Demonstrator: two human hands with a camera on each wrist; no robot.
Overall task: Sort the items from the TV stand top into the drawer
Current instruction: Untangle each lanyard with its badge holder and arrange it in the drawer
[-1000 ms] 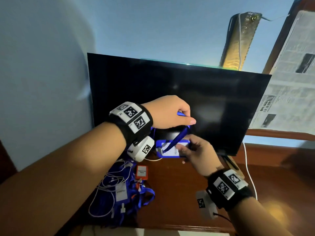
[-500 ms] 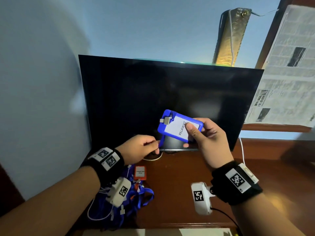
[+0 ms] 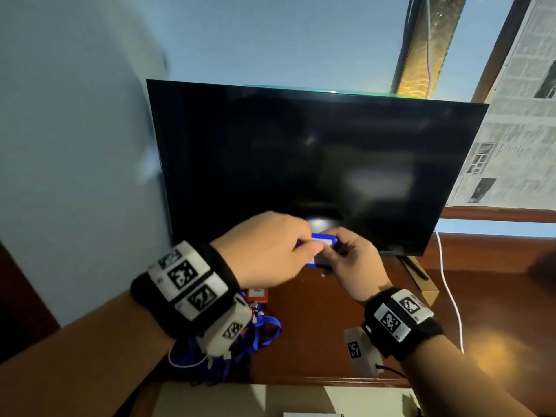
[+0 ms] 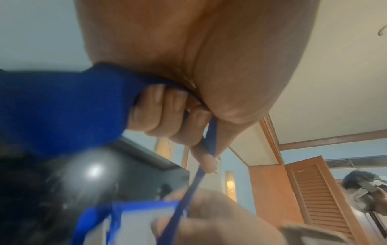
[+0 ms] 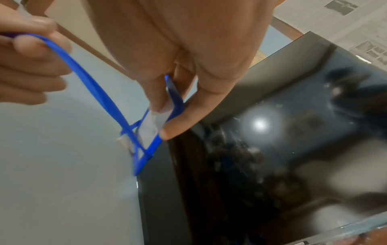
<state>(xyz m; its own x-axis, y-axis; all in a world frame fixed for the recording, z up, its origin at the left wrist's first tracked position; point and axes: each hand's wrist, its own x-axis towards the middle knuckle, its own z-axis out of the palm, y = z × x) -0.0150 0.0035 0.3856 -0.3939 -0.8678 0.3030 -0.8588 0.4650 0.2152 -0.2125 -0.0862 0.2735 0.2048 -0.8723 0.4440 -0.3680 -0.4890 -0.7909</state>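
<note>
A blue badge holder [image 3: 323, 240] with a white card is held above the TV stand top [image 3: 316, 341], in front of the TV. My right hand [image 3: 350, 263] pinches the badge holder [image 5: 165, 121] between thumb and fingers. My left hand [image 3: 270, 251] grips its blue lanyard [image 5: 94, 86], curled fingers [image 4: 167, 112] closed round the strap [image 4: 209, 140]. The strap runs taut from that hand down to the holder's clip. A pile of blue lanyards and badges [image 3: 255, 335] with an orange badge [image 3: 257, 293] lies at the stand's left. The drawer is not in view.
The black TV [image 3: 316, 164] stands at the back of the stand. A white cable [image 3: 449, 293] runs down its right side, next to a cardboard box [image 3: 427, 290]. Newspaper sheets [image 3: 517, 139] cover the window at the right. The wall is close on the left.
My left hand has risen from the stand top to the badge holder with the lanyard. My right hand has lowered the holder, which now lies flatter between both hands.
</note>
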